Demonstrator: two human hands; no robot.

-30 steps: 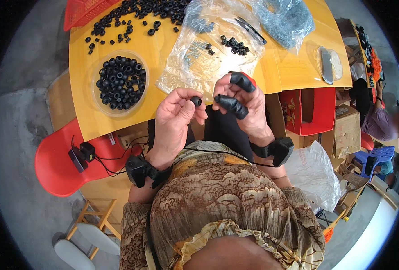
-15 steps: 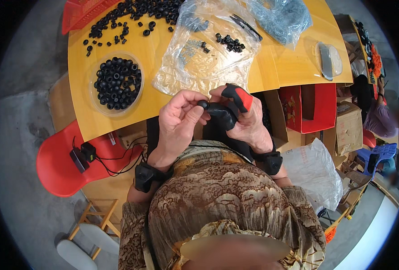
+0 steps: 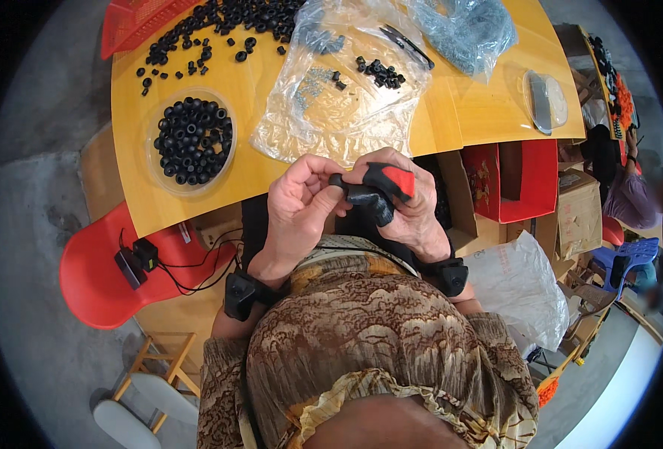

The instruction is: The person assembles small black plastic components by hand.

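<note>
One black cap [image 3: 337,180] between fingertips of left hand [image 3: 295,209], pinched nearly closed, probably for steadiness; right hand [image 3: 417,213] curls just beside, its hold unclear. Bowl [image 3: 164,179] left of fingers, perhaps for easy reach.
</note>
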